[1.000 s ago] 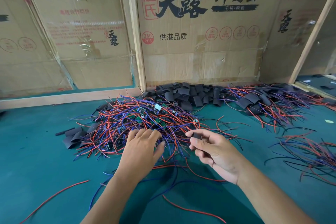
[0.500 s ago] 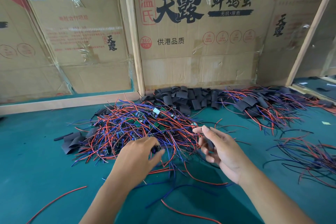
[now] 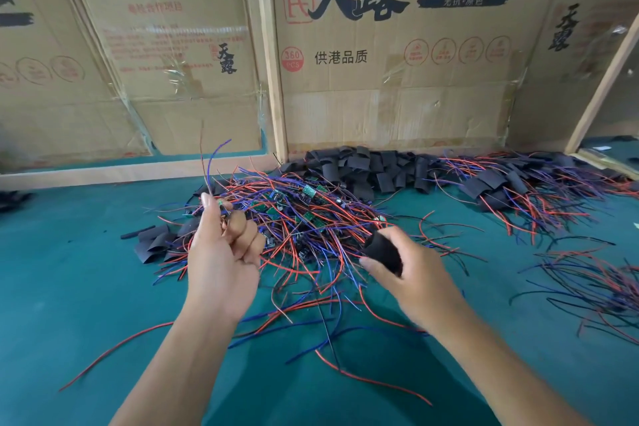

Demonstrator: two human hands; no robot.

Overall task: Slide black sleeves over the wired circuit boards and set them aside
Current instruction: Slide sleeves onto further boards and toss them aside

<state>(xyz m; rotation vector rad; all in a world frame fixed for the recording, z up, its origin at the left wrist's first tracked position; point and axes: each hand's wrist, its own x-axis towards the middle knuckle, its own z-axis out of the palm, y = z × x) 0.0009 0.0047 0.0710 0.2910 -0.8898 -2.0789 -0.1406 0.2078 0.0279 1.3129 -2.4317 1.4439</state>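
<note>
Left hand [image 3: 224, 246] raised just in front of wire pile [image 3: 294, 218], fingers curled, pinching a small green circuit board [image 3: 220, 203]; its red and blue leads stand upward. Right hand [image 3: 411, 270], at pile's near right edge, grips one black sleeve [image 3: 382, 251]. Beyond pile: loose sleeves heap [image 3: 363, 166] against cardboard wall [image 3: 397, 97].

Bright even daylight, soft shadows, wide-angle edge bending, slight blur
</note>
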